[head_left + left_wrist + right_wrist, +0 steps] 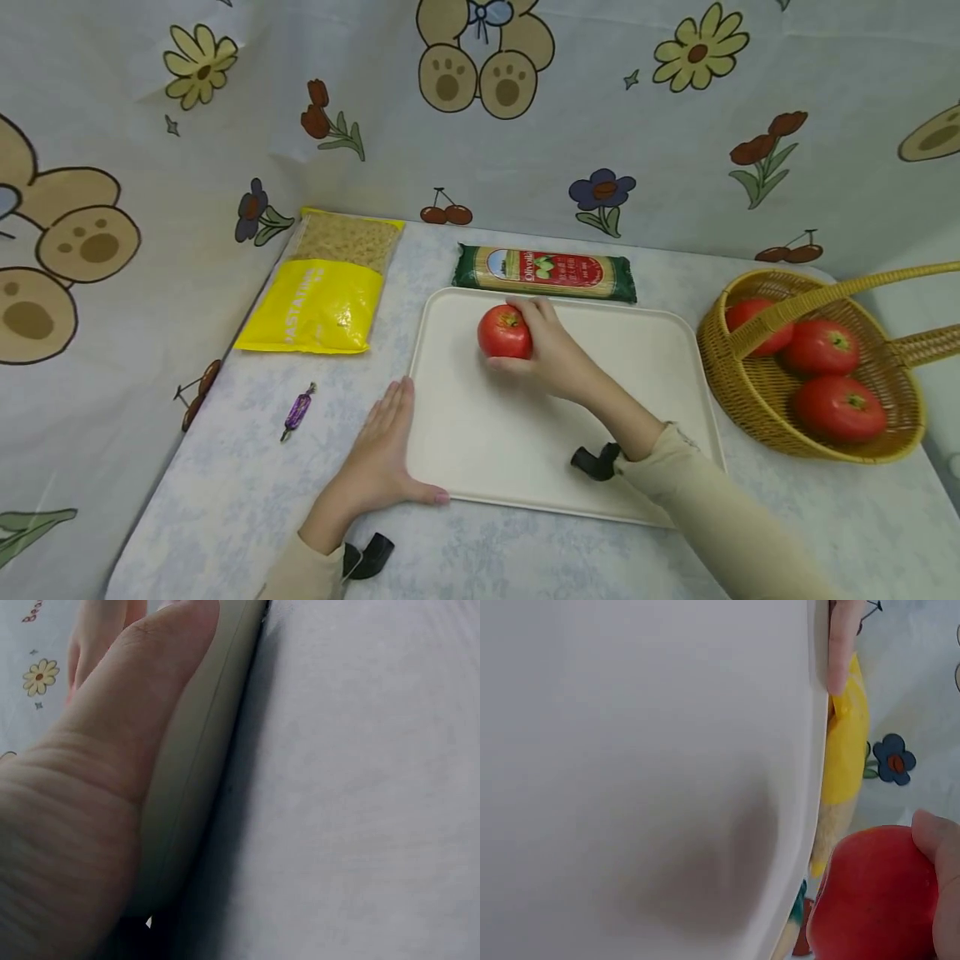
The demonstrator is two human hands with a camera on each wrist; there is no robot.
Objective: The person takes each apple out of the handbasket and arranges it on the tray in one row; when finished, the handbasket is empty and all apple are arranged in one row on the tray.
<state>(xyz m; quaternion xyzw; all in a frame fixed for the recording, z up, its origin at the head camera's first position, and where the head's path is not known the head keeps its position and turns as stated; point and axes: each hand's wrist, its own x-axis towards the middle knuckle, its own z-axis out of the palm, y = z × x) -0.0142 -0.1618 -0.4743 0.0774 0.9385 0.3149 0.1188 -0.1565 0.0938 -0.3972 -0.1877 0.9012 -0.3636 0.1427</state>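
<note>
My right hand (551, 350) holds a red tomato (505, 332) between thumb and fingers, over the far left part of a white rectangular tray (525, 442). The right wrist view has the same tomato (876, 896) at the lower right, with a shadow cast on the tray surface. At the tray's near left corner rests my left hand (380, 454), its fingers straight along the left side and its thumb on the front edge. That thumb (142, 675) lies along the tray's rim (199, 742) in the left wrist view.
On the right, a woven basket (813, 454) holds several tomatoes (840, 408). Behind the tray lies a spaghetti pack (545, 272). A yellow pasta bag (322, 287) and a purple-wrapped candy (297, 412) are at the left. A patterned cloth (517, 167) hangs behind the table.
</note>
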